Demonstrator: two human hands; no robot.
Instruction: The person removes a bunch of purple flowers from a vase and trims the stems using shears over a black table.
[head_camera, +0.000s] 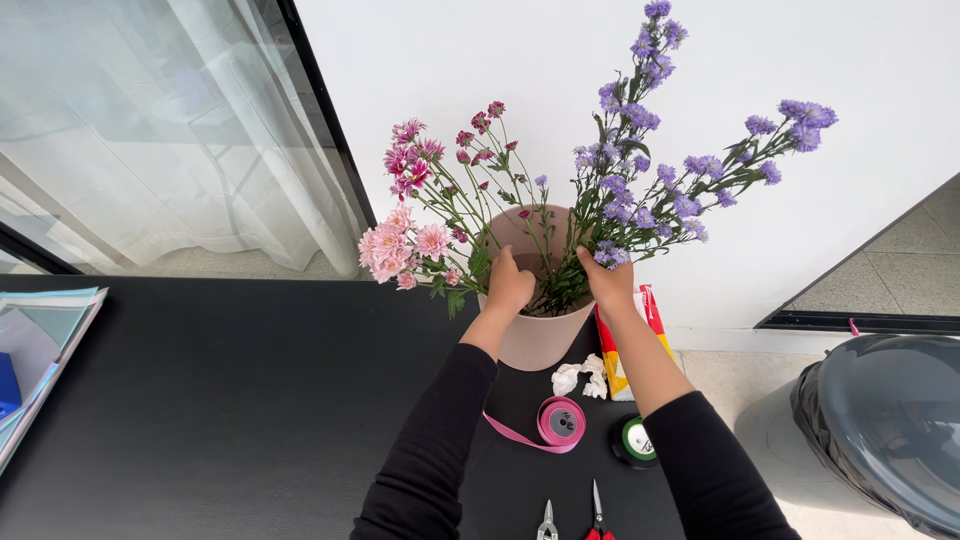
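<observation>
A pale pink pot (535, 338) stands on the black table (230, 390) and holds pink flowers (405, 245) leaning left and purple flowers (660, 180) leaning right. My left hand (508, 283) reaches over the pot's rim and grips the green stems inside. On the right side of the rim, my right hand (606, 281) is closed around the purple flowers' stems. Both arms wear black sleeves.
Near the pot lie crumpled white paper (578, 377), a yellow and red packet (620, 360), a pink ribbon spool (560, 422), a green tape roll (636, 441), and scissors (597, 515) beside pliers (547, 522). Books (40, 350) sit at left, a dark bin (880, 430) at right.
</observation>
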